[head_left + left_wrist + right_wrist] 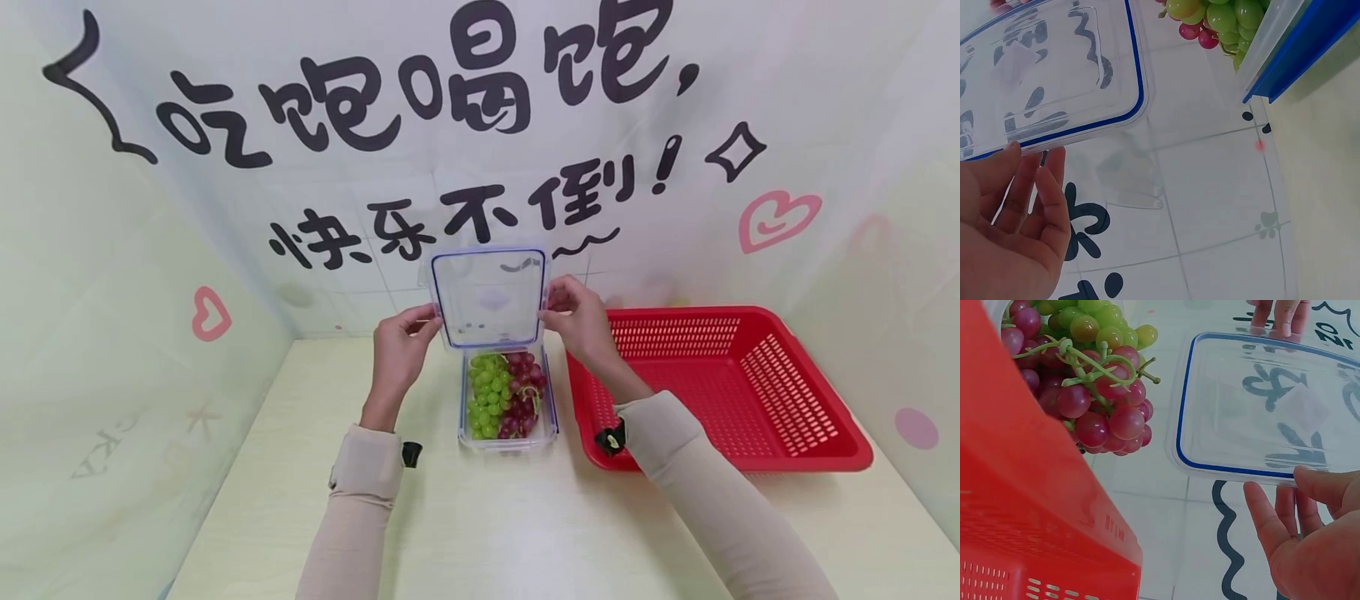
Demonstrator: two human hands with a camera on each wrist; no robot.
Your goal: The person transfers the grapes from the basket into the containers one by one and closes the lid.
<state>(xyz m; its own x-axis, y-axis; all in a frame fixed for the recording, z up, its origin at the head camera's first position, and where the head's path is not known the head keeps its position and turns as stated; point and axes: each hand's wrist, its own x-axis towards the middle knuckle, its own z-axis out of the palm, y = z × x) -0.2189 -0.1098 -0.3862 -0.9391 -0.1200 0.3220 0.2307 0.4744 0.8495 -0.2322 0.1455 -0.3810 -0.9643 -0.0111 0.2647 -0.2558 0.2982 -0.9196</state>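
Note:
A clear lid [491,296] with a blue seal stands tilted up behind a clear plastic container [507,446]. My left hand [405,350] pinches the lid's left edge between thumb and fingers. On the opposite edge my right hand [581,321] pinches it the same way. Inside the container, green grapes [486,396] fill the left side and red grapes [522,408] the right. In the right wrist view the red grapes [1094,406] and the raised lid [1254,406] show apart from each other. The left wrist view shows the left fingers [1050,206] under the lid's rim.
A red perforated plastic basket [720,400] stands on the pale table [480,525], just right of the container and under the right forearm. Behind the table hangs a white printed backdrop [375,183] with black lettering, continuing along both sides.

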